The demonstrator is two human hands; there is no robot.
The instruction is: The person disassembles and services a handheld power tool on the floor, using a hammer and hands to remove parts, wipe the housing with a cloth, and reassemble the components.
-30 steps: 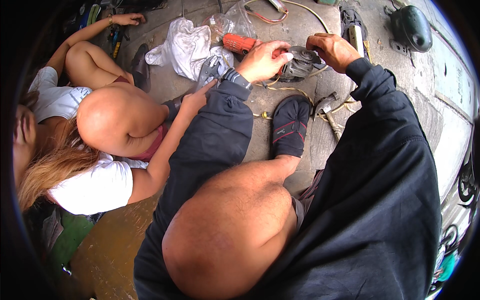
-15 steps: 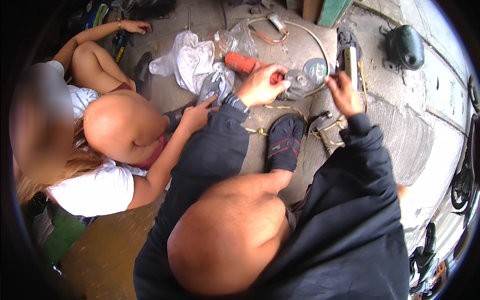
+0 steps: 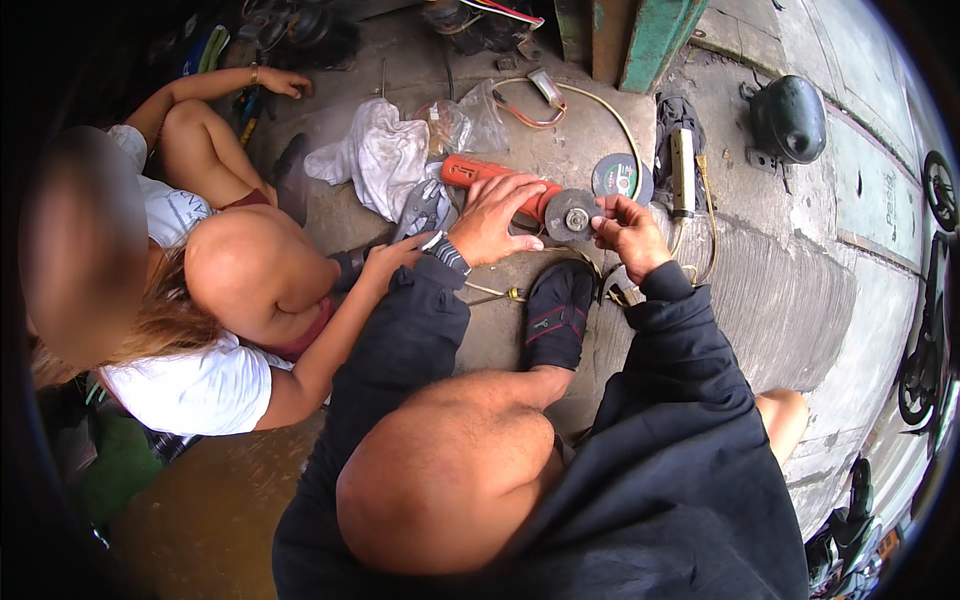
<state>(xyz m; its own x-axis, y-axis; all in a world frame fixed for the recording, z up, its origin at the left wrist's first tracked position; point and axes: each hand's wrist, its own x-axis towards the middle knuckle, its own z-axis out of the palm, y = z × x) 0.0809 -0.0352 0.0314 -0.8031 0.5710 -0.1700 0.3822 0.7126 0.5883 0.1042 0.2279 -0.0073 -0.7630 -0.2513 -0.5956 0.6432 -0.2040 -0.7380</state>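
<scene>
An orange angle grinder (image 3: 468,172) lies on the concrete in front of me, its dark round disc (image 3: 571,229) and central nut facing up. My left hand (image 3: 488,222) is wrapped over the grinder's body just behind its head, the thumb on the near side. At the disc's right rim, my right hand (image 3: 636,238) has thumb and fingertips pressed together on the edge. A separate flat cutting disc (image 3: 620,176) with a green label rests on the ground just beyond the grinder. My right hand and sleeve partly cover some metal tool below them.
A co-worker's hand (image 3: 390,262) is close to my left wrist, near a grey glove (image 3: 424,208). Beyond lie a white cloth (image 3: 375,150), a clear plastic bag (image 3: 480,115) and a cord. An extension socket (image 3: 682,170) and a dark metal tank (image 3: 788,120) are at right.
My right hand has moved left and nearer, onto the grinder's disc. My left hand has shifted over the grinder's body, and the disc now faces up more squarely.
</scene>
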